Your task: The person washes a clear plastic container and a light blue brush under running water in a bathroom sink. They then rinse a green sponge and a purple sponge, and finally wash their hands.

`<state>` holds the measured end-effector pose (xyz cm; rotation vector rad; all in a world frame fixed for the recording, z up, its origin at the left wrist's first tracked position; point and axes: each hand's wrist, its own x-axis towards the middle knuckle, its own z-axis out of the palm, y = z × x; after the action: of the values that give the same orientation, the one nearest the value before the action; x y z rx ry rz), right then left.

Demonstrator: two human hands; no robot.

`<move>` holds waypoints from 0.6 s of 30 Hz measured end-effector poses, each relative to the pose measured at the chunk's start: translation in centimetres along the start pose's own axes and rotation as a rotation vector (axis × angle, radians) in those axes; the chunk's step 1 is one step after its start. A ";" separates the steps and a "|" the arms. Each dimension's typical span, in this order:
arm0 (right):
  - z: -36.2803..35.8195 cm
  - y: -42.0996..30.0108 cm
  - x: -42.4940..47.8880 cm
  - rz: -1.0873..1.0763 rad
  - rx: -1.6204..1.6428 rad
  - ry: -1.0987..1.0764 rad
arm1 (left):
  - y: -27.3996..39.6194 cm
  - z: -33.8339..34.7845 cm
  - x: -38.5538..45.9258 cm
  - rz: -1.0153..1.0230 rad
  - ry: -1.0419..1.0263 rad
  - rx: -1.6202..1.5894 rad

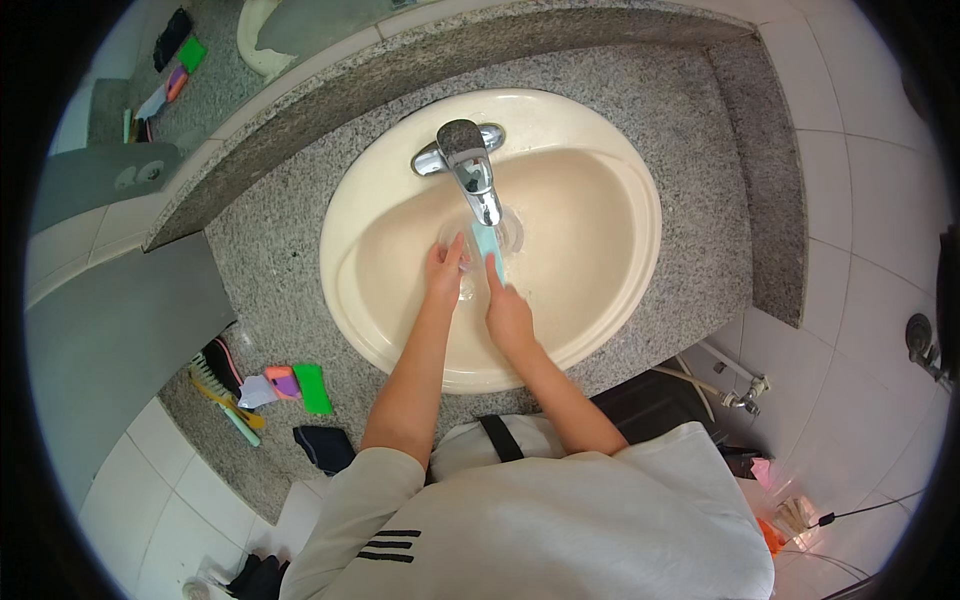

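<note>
Both hands are inside a cream oval washbasin (pixel 585 247), under a chrome faucet (pixel 474 172). My right hand (pixel 511 313) grips a light blue, flat, elongated object (pixel 489 244), its index finger laid along it and its far end just below the spout. What kind of object this is, I cannot tell. To its left, my left hand (pixel 446 268) holds a clear, round piece (pixel 452 234), perhaps a lid or dish, between thumb and fingers. Another clear rounded shape shows behind the blue object; whether it is a separate item or water is unclear.
Speckled granite counter (pixel 277 277) surrounds the basin. At its lower left lie a green sponge (pixel 312 388), an orange and purple item (pixel 282 382), a white crumpled piece (pixel 257 391), several brushes (pixel 241 426) and a dark folded cloth (pixel 325 448). A mirror stands at upper left.
</note>
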<state>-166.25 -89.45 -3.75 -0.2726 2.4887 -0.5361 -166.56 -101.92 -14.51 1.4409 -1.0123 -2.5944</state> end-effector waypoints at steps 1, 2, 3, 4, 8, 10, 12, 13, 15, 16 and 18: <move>-0.2 0.6 -2.1 0.019 -0.013 -0.067 | -0.4 -0.5 0.1 0.004 -0.020 -0.007; -0.8 0.9 -3.1 0.044 -0.023 -0.132 | 0.0 -0.1 -0.1 0.004 -0.020 0.005; -1.3 1.3 -3.1 0.043 -0.037 -0.136 | 0.4 0.4 -0.4 0.004 -0.020 0.017; -2.0 1.4 -3.0 0.039 -0.051 -0.141 | 0.4 0.6 -0.6 0.007 -0.019 0.028; -2.1 1.5 1.5 -0.073 -0.045 0.011 | 0.5 1.3 -0.6 0.033 0.022 0.022; -1.5 0.4 3.6 -0.048 0.015 0.041 | 0.4 1.2 -0.3 0.015 0.026 0.009; -1.3 -0.1 3.0 -0.009 0.026 0.017 | 0.1 0.4 -0.4 0.025 0.003 0.006; -1.0 0.0 1.0 0.013 0.002 -0.025 | -0.1 -0.2 -0.1 0.034 -0.005 -0.001; -0.9 1.2 -2.1 0.068 -0.043 -0.135 | -0.1 0.2 -0.2 0.053 0.022 -0.001; -1.2 2.3 -3.1 0.098 -0.063 -0.198 | -0.1 0.7 -0.5 0.061 0.032 0.001; -0.6 3.4 -2.7 0.095 -0.072 -0.193 | 0.3 1.4 -0.9 0.040 0.070 -0.056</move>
<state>-164.68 -85.42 -3.44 -0.2210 2.3223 -0.3640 -167.20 -101.16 -13.17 1.4715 -0.9426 -2.5049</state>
